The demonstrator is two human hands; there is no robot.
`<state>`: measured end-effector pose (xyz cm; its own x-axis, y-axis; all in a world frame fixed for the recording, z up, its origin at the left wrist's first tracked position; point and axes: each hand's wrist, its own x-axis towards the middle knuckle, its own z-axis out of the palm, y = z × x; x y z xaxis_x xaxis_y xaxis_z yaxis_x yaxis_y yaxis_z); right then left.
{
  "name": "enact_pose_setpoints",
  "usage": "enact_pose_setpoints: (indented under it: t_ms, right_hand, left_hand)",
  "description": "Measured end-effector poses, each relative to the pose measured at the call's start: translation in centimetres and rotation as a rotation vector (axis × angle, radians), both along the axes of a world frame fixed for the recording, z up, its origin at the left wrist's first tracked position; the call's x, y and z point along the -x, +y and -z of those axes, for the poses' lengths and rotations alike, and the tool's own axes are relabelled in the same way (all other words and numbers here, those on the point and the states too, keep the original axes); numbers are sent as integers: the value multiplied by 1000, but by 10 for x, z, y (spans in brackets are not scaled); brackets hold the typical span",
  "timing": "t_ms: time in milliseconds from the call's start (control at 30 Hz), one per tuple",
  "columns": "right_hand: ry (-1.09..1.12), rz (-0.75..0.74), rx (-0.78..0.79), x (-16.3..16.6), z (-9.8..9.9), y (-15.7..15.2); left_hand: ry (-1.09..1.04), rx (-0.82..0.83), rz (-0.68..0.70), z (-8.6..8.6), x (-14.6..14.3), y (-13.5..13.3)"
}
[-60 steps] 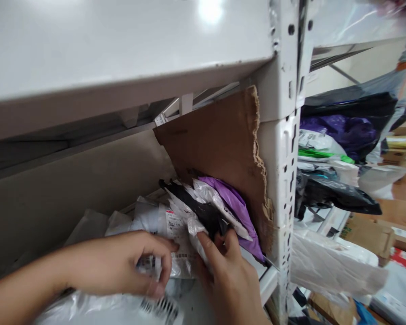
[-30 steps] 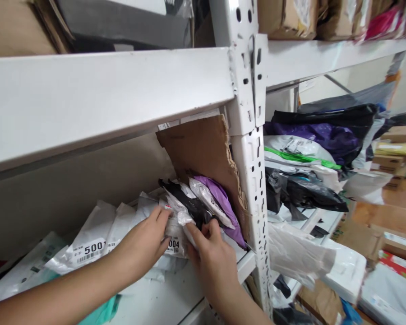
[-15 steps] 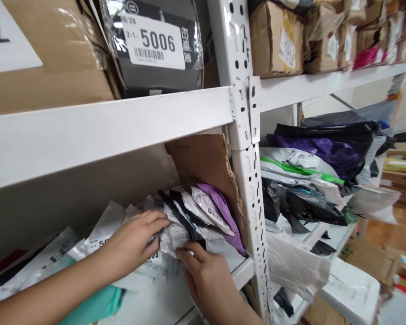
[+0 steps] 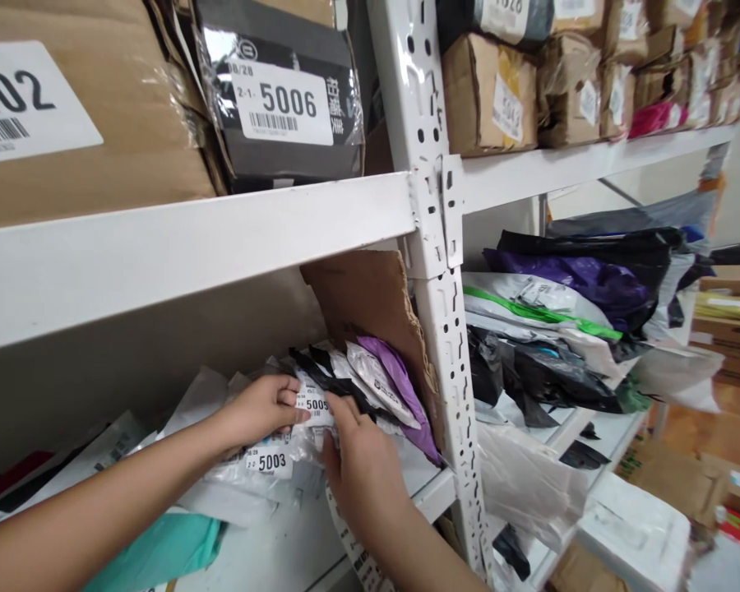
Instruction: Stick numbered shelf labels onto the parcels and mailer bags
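A row of soft mailer parcels leans on a white metal shelf (image 4: 271,543), against a torn cardboard divider (image 4: 370,304). My left hand (image 4: 256,407) has its fingers curled round a white parcel with a number label starting 5005 (image 4: 313,404). My right hand (image 4: 358,469) pinches the same parcel from the right, fingers closed on its edge. Below it lies a white parcel labelled 5003 (image 4: 270,462). Black (image 4: 345,386), white (image 4: 376,380) and purple parcels (image 4: 400,390) stand just to the right.
A perforated white shelf post (image 4: 441,329) stands right of the divider. The shelf above carries a cardboard box (image 4: 80,123) and a black parcel labelled 5006 (image 4: 284,103). The neighbouring bay holds black, purple and white bags (image 4: 561,312). A teal bag (image 4: 160,551) lies at lower left.
The view has tilted up, bringing the upper shelf into sight. Both hands have shifted along the row and closed on the parcel labelled 5005; the 5003 label now shows below.
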<state>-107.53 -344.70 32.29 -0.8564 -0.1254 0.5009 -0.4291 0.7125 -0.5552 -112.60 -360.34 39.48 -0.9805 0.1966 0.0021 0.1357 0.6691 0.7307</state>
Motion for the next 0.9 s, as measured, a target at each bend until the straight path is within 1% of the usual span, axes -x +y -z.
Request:
enact_pose_setpoints:
  t_ms: [67, 133, 167, 233, 333, 400, 467, 533, 600, 700, 767, 833, 900]
  right_hand:
    - [37, -15, 14, 3, 1, 3]
    - [31, -33, -12, 6, 0, 5]
    - [19, -35, -26, 6, -1, 5]
    - [-9, -33, -36, 5, -5, 4]
    - [-57, -53, 5, 4, -14, 0]
    - [-70, -101, 58, 5, -19, -3]
    - [-68, -156, 100, 8, -21, -5]
    - [-67, -192, 122, 12, -22, -7]
    - [-85, -211, 124, 15, -22, -7]
    - [-159, -234, 94, 16, -24, -6]
    - [-212, -248, 69, 16, -26, -5]
    - [-244, -257, 53, 16, -29, -3]
    - [-265, -276, 67, 18, -29, -2]
  left_hand:
    - [-78, 3, 47, -1, -5, -1]
    - [-99, 35, 83, -2, -7, -4]
    - [-86, 48, 74, -1, -7, -5]
    - [-2, 76, -4, 0, -7, -7]
    - [166, 171, -141, 2, -10, -6]
    - [234, 261, -176, 2, -13, -4]
    - [250, 342, -176, -1, -16, -2]
    - [241, 433, -155, -4, -18, -2]
    - [263, 563, -135, -8, -20, 0]
    - [402, 862, -99, -11, -25, 9]
    - [498, 1047, -47, -11, -29, 16]
    - [513, 1129, 33, -8, -33, 22]
    - [460, 1111, 68, -4, -33, 24]
